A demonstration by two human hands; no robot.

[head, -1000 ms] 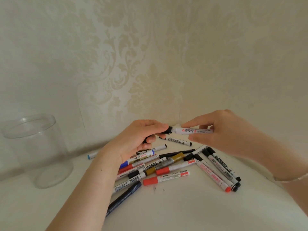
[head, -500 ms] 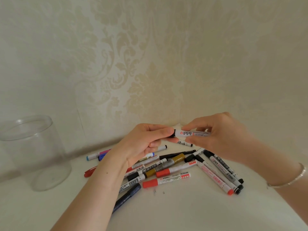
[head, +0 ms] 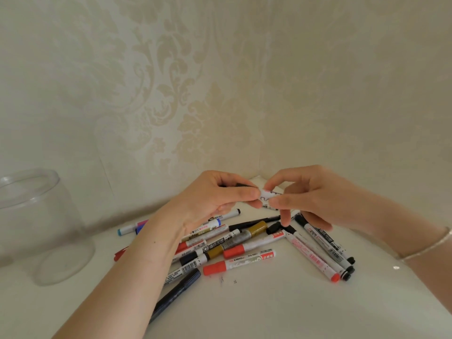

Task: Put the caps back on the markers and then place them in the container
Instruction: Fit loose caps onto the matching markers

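Both hands meet above the pile: the left hand (head: 215,199) grips the black cap end and the right hand (head: 305,196) pinches the white marker (head: 266,195), its label unreadable. At six o'clock lies a red-capped marker (head: 238,261); the clear container (head: 41,228) stands at nine o'clock.

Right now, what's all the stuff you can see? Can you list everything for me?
Held marker: one, white barrel with black cap end, between both hands above the pile.
Marker pile: many, too tangled to count; red, black, gold, blue and pink ends; on the table near the corner.
Container: one, clear plastic, upright at far left, nothing seen inside.
Table: one, white.
Wallpaper: cream, floral pattern, behind.
Bracelet: one, silvery, right wrist.
Left hand: grips the cap end.
Right hand: pinches the barrel.
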